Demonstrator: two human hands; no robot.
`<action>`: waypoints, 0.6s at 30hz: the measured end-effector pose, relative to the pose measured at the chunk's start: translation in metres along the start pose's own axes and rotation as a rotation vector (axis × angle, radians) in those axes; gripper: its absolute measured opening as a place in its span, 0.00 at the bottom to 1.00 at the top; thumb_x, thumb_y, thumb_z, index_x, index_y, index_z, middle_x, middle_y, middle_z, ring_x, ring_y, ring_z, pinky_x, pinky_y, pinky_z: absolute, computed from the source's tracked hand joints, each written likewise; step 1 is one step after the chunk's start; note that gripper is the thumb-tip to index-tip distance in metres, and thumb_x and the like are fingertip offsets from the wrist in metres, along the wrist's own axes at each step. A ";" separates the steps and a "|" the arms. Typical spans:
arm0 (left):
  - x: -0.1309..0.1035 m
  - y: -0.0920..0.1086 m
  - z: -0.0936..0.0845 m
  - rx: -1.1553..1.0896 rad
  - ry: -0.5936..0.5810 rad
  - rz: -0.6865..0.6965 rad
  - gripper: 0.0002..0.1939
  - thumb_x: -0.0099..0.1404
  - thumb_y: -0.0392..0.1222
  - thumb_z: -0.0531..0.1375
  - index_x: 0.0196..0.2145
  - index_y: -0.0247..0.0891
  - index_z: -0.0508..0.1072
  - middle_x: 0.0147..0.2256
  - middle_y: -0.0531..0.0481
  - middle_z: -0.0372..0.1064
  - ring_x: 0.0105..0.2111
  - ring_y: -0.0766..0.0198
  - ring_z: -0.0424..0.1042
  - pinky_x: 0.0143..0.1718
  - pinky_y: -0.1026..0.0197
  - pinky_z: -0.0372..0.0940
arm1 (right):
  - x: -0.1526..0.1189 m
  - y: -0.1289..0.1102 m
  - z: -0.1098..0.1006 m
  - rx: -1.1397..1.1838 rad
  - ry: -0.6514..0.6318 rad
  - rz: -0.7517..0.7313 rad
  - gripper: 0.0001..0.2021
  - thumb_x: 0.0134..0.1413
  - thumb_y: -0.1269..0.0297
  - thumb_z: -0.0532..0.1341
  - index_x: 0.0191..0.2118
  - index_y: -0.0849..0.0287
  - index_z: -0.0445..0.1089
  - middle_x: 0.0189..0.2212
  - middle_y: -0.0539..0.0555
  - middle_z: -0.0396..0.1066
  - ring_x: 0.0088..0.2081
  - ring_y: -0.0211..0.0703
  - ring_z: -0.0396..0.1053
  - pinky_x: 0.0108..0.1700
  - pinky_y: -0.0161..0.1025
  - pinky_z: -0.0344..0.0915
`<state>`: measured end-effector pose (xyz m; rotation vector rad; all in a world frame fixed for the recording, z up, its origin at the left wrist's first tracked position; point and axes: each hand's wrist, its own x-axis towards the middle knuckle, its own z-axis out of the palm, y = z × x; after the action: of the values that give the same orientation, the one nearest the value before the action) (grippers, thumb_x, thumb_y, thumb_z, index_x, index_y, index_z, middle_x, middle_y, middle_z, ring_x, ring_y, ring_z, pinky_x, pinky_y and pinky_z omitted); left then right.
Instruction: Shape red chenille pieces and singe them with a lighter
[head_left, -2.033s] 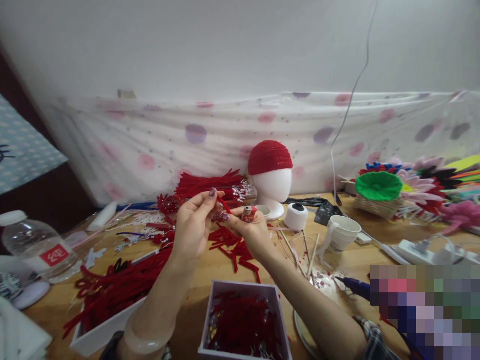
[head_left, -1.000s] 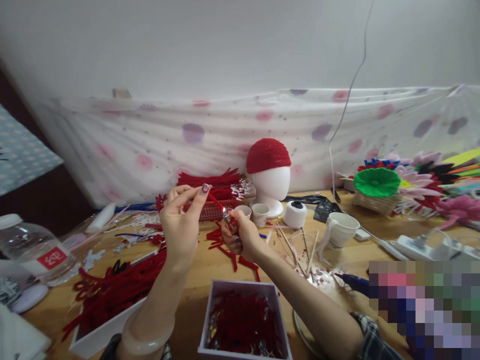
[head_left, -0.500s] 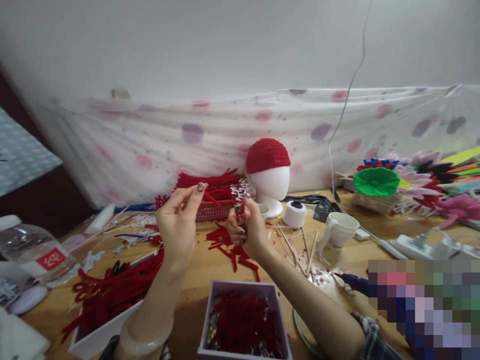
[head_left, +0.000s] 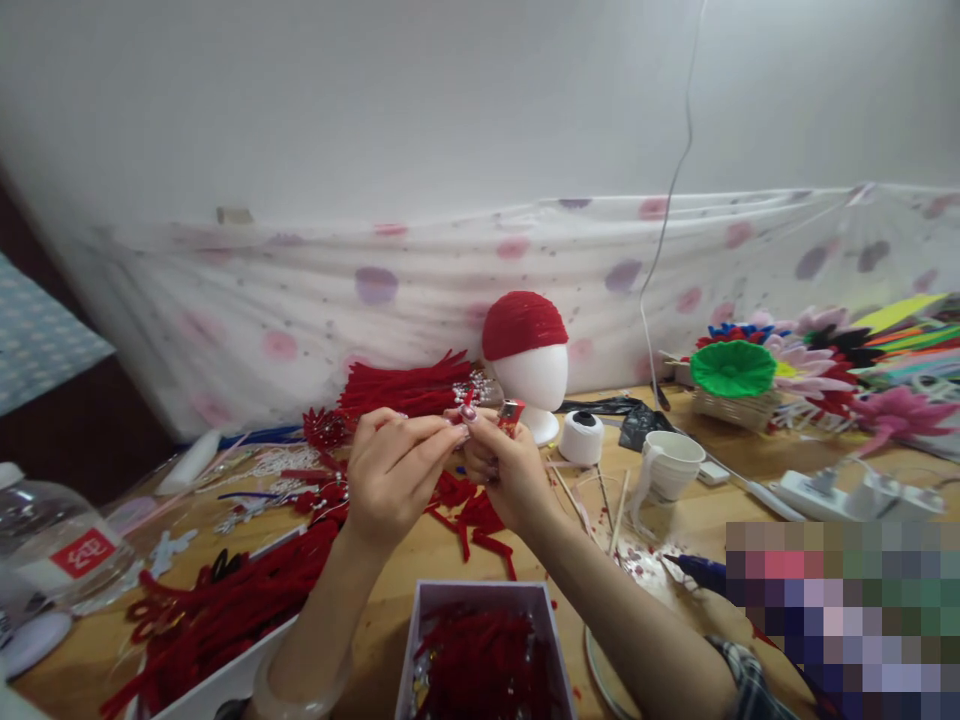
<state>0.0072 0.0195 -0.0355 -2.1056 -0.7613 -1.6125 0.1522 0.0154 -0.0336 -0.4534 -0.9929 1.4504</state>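
Out over the table, my left hand [head_left: 397, 475] is closed, its fingertips pinched on a short red chenille stem, mostly hidden by the fingers. My right hand [head_left: 506, 465] is wrapped round a red lighter [head_left: 511, 416] with a metal top, and its thumb and index tip meet the left fingertips at the stem. Behind the hands lies a bundle of red chenille stems [head_left: 397, 385] with pearly beads [head_left: 474, 387] at its right end. Below them stands a white box [head_left: 414, 640] holding red fuzzy pieces.
A white foam head [head_left: 534, 380] with a red cap, a thread spool [head_left: 581, 445] and a white cup [head_left: 673, 462] stand behind. Chenille flowers [head_left: 735, 370] and a power strip [head_left: 814, 495] are at right. A plastic bottle [head_left: 64, 530] and a tray of red stems [head_left: 247, 590] lie left.
My left hand has moved right and my right hand has turned slightly, so their fingertips now meet. The lighter stays in my right hand. The view has shifted a little.
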 end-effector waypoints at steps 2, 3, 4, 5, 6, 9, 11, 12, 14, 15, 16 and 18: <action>0.000 0.000 0.001 0.028 0.028 0.044 0.09 0.62 0.38 0.64 0.37 0.51 0.82 0.31 0.51 0.80 0.28 0.62 0.73 0.39 0.56 0.63 | 0.000 -0.001 -0.002 -0.022 -0.011 -0.016 0.17 0.41 0.53 0.71 0.30 0.62 0.71 0.13 0.38 0.43 0.17 0.28 0.35 0.18 0.32 0.33; 0.000 0.000 0.001 0.034 0.039 0.055 0.09 0.62 0.37 0.65 0.36 0.51 0.82 0.29 0.51 0.79 0.27 0.63 0.72 0.37 0.56 0.63 | 0.001 -0.001 -0.003 -0.029 -0.011 -0.019 0.17 0.41 0.53 0.71 0.29 0.61 0.70 0.13 0.38 0.43 0.17 0.28 0.35 0.18 0.32 0.34; 0.000 0.002 0.001 0.032 0.045 0.055 0.09 0.61 0.37 0.65 0.35 0.52 0.82 0.28 0.52 0.78 0.26 0.63 0.71 0.36 0.57 0.62 | 0.001 -0.002 -0.003 -0.036 -0.011 -0.023 0.17 0.41 0.53 0.71 0.29 0.61 0.70 0.14 0.38 0.43 0.17 0.28 0.35 0.18 0.32 0.34; 0.000 0.003 0.001 0.015 0.049 0.048 0.08 0.60 0.37 0.66 0.34 0.51 0.83 0.27 0.52 0.77 0.26 0.63 0.70 0.36 0.57 0.62 | 0.002 -0.002 -0.004 -0.044 -0.012 -0.027 0.17 0.41 0.53 0.71 0.28 0.60 0.69 0.14 0.38 0.43 0.17 0.28 0.35 0.18 0.32 0.34; 0.001 0.006 0.001 -0.023 0.053 0.022 0.07 0.59 0.37 0.66 0.32 0.51 0.82 0.26 0.52 0.76 0.25 0.63 0.70 0.35 0.57 0.62 | 0.002 -0.003 -0.005 -0.055 -0.016 -0.031 0.17 0.41 0.53 0.72 0.27 0.60 0.68 0.14 0.38 0.43 0.17 0.28 0.35 0.18 0.32 0.34; 0.005 0.013 0.000 -0.233 0.104 -0.263 0.04 0.60 0.39 0.66 0.32 0.46 0.82 0.26 0.51 0.76 0.26 0.63 0.70 0.34 0.59 0.64 | 0.003 -0.005 -0.008 -0.144 -0.067 -0.047 0.18 0.44 0.52 0.71 0.26 0.60 0.67 0.13 0.39 0.45 0.17 0.28 0.38 0.18 0.32 0.36; 0.008 0.014 -0.002 -0.430 0.080 -0.548 0.05 0.61 0.43 0.65 0.33 0.43 0.82 0.29 0.50 0.77 0.29 0.63 0.72 0.34 0.60 0.65 | 0.002 -0.006 -0.010 -0.247 -0.132 -0.061 0.18 0.46 0.51 0.70 0.25 0.60 0.68 0.13 0.40 0.49 0.17 0.29 0.41 0.19 0.33 0.38; 0.010 0.013 -0.004 -0.545 0.017 -0.664 0.07 0.61 0.45 0.66 0.33 0.42 0.83 0.30 0.49 0.77 0.30 0.62 0.72 0.34 0.61 0.65 | 0.001 -0.007 -0.010 -0.297 -0.170 -0.065 0.19 0.47 0.50 0.70 0.25 0.60 0.68 0.13 0.41 0.50 0.17 0.29 0.43 0.19 0.33 0.39; 0.012 0.009 -0.006 -0.792 -0.119 -0.845 0.10 0.58 0.49 0.68 0.31 0.39 0.83 0.30 0.48 0.76 0.31 0.62 0.72 0.33 0.62 0.66 | 0.000 -0.007 -0.010 -0.366 -0.233 -0.066 0.21 0.47 0.48 0.70 0.23 0.60 0.66 0.13 0.42 0.51 0.17 0.29 0.44 0.19 0.33 0.40; 0.012 0.006 -0.007 -0.905 -0.163 -0.918 0.11 0.55 0.50 0.70 0.30 0.39 0.83 0.29 0.48 0.75 0.30 0.63 0.71 0.32 0.62 0.66 | -0.001 -0.007 -0.009 -0.381 -0.257 -0.061 0.22 0.47 0.47 0.70 0.22 0.60 0.65 0.13 0.42 0.51 0.17 0.29 0.43 0.19 0.34 0.40; 0.012 0.004 -0.007 -0.999 -0.181 -0.987 0.12 0.52 0.50 0.72 0.29 0.39 0.83 0.28 0.48 0.75 0.29 0.64 0.71 0.32 0.63 0.66 | -0.001 -0.006 -0.009 -0.387 -0.271 -0.057 0.22 0.47 0.47 0.69 0.22 0.60 0.65 0.13 0.42 0.50 0.17 0.29 0.43 0.19 0.34 0.40; 0.012 0.001 -0.006 -1.120 -0.166 -1.086 0.12 0.47 0.48 0.75 0.28 0.40 0.83 0.26 0.50 0.73 0.27 0.66 0.70 0.31 0.63 0.67 | -0.002 -0.005 -0.009 -0.388 -0.286 -0.044 0.22 0.48 0.46 0.69 0.24 0.60 0.66 0.13 0.41 0.50 0.17 0.29 0.42 0.19 0.34 0.39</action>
<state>0.0053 0.0171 -0.0226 -2.7450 -1.4485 -2.9647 0.1626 0.0161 -0.0353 -0.5076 -1.5175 1.3054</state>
